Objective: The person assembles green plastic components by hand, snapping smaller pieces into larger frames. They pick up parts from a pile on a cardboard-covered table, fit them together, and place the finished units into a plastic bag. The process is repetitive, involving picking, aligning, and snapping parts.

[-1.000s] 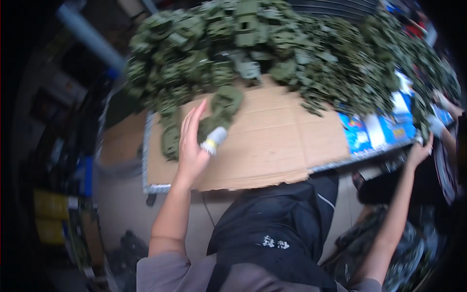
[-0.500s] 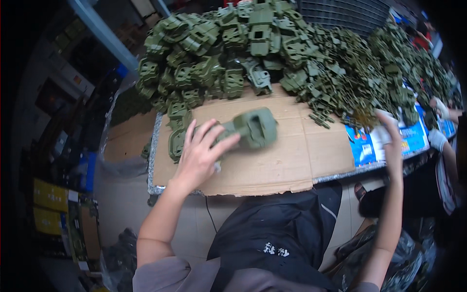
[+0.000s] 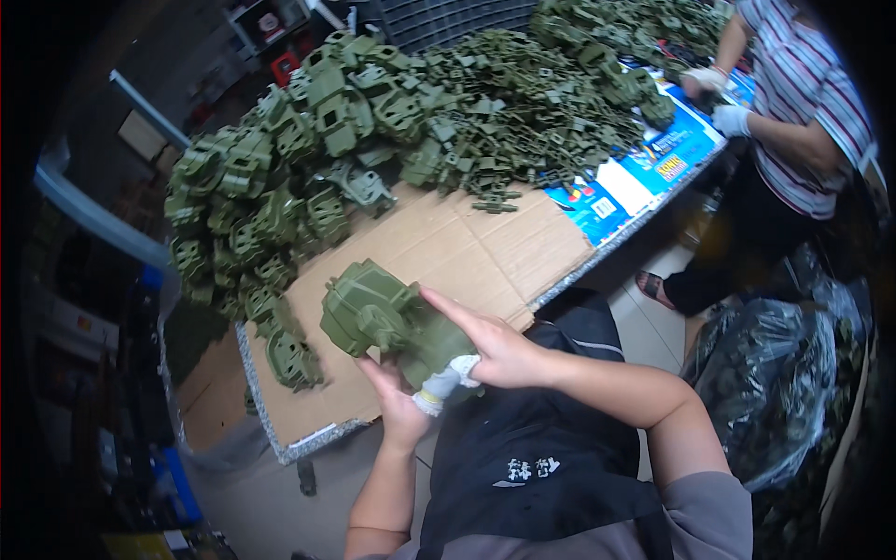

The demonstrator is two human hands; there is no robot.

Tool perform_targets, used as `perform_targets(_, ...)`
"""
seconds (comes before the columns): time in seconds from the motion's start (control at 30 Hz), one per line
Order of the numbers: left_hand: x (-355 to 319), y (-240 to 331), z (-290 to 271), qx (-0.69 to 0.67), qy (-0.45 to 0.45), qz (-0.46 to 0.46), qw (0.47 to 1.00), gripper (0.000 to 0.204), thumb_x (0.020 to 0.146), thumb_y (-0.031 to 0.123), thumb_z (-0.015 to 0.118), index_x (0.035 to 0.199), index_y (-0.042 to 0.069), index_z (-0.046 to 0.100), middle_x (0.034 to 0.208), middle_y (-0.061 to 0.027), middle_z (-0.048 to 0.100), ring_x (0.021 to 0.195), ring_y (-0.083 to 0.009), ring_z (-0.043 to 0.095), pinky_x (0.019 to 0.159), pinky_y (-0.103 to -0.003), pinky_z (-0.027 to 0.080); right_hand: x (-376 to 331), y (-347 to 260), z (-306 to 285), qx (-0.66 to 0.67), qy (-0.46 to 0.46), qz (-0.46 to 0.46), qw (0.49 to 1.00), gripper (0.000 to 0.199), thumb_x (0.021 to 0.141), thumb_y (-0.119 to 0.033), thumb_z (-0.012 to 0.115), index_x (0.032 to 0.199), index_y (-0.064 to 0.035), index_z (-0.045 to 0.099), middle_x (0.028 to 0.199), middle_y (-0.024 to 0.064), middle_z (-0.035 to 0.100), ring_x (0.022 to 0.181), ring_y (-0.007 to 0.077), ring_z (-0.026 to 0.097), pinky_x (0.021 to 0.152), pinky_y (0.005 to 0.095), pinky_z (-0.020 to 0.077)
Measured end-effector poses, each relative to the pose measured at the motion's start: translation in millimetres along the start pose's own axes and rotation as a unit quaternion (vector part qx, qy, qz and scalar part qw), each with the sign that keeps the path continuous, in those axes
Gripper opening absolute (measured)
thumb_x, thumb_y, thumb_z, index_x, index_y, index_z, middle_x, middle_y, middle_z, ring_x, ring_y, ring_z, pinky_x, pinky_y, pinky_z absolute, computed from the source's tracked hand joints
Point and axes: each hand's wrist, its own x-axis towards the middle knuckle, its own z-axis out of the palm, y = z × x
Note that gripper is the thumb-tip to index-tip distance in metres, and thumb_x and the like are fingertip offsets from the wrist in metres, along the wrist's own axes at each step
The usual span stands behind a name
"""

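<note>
Holding green part (image 3: 362,303) in fingers of left hand (image 3: 403,403) below and right hand (image 3: 507,353) alongside; best pressed evenly from both sides; steadied clear of cardboard (image 3: 457,247).

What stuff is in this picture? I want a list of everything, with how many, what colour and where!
Held part: seemingly one, olive green, in both grips
Bigger parts: many, olive green, piled far left
Smaller parts: uncountable, olive green, heaped right of those
Cardboard: one sheet visible, brown, on the table
Printed covering: count unclear, blue and white, right of the cardboard
Table: one, speckled grey edge, underneath
Crate: one, black, behind the heaps
Co-worker: one, striped shirt, upper right
Plastic bag: one clearly seen, see-through, lower right
Far left: too dim to list
Apron: one, black, on the person
Left grip: one, bare skin, below the held part
Right grip: one, bare skin, at its right
</note>
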Motion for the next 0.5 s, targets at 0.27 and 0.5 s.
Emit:
perform_targets(0.27,-26.8,-10.1,-95.0,-0.167,-0.181,-0.246,0.937,0.079,0.074,0.005,0.071,0.135,0.004,0.021,0.116,-0.0199,0.05,0.109,-0.033,0.054,0.091,-0.044,0.048,22.3,5.0,-71.2,-0.151,-0.063,0.141,0.976,0.088,0.076,-0.027,0.063,0.146,-0.0068,0.014,0.14,0.0226,0.037,0.128,0.0345,0.039,0.105,0.0361,0.0318)
perform_targets(0.5,-50.0,-28.5,-63.4,-0.341,-0.317,-0.345,0.815,0.069,0.089,0.035,0.057,0.139,0.003,0.023,0.126,-0.0214,0.046,0.113,-0.034,0.051,0.095,-0.046,0.044,69.5,72.1,-128.9,-0.293,0.18,0.03,0.938,0.053,0.081,-0.023,0.066,0.128,-0.0074,0.049,0.122,0.0235,0.052,0.115,0.0372,0.049,0.096,0.0406,0.0398)
